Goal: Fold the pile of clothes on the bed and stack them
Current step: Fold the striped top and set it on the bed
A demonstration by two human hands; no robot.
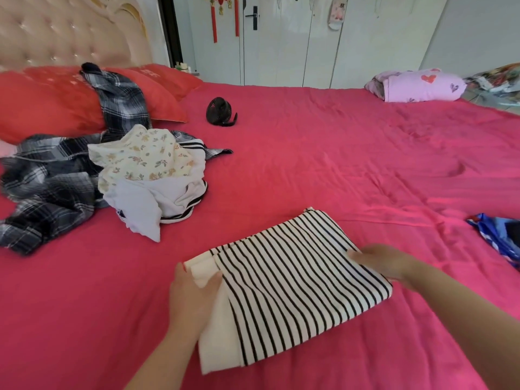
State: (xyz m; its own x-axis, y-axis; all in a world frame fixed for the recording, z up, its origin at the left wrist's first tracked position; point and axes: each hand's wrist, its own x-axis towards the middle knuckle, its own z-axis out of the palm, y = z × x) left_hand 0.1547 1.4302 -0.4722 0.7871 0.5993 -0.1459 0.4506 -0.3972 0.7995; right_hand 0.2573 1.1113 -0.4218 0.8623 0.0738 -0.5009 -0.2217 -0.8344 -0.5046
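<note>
A black-and-white striped garment lies partly folded on the pink bed sheet right in front of me. My left hand pinches its plain white left edge, thumb on top of the cloth. My right hand lies on its right edge with the fingers nearly straight. To the left sits the unfolded pile: a floral cream piece on top of a white garment with black trim, and a black-and-white plaid shirt spread beside and behind them.
Red pillows and a tufted headboard are at the far left. A small black fan stands mid-bed. A folded lilac blanket with hearts lies at the far right, blue fabric at the right edge.
</note>
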